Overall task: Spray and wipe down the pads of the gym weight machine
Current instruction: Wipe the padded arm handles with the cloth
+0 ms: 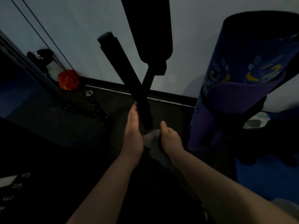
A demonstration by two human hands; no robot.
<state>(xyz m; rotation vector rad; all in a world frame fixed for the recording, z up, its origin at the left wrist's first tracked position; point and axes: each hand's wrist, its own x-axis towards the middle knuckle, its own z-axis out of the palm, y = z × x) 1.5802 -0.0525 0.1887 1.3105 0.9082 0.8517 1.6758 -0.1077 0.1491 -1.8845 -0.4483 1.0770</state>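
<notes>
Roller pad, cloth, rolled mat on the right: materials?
Roller pad: likely matte black foam or vinyl; no shine, too dark to be sure. Cloth: pale soft fabric, crumpled between both hands. Rolled mat: looks like flexible foam or rubber, printed blue face, purple underside curling out.
</notes>
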